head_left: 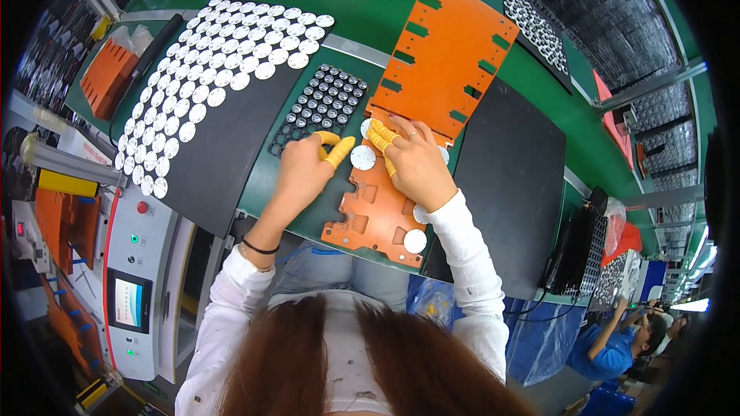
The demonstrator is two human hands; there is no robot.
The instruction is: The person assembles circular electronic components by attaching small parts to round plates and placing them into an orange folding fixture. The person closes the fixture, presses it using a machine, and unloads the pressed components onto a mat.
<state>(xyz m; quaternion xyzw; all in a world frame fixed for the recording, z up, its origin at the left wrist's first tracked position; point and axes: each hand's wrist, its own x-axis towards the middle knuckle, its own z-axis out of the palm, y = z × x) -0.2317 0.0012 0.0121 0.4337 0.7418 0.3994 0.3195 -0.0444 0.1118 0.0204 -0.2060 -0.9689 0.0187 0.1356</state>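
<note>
My left hand (304,169), with yellow finger cots on its thumb and forefinger, hovers beside the orange fixture plate (374,212). Its two covered fingers stand apart and nothing shows between them. A white round disc (363,157) lies on the plate close to these fingertips. My right hand (416,160), also in yellow cots, is over the upper part of the plate, its bent fingers on another white disc (366,129) that they partly cover. More discs sit along the plate's right side, one at the lower corner (415,241). The orange slotted cover (447,54) lies folded back beyond.
Left of the plate stands a black tray of small round parts (327,100). A black mat (204,192) carries many white discs (223,77). Another dark mat (501,185) lies to the right. A machine with a screen (129,302) is at far left; other people work nearby.
</note>
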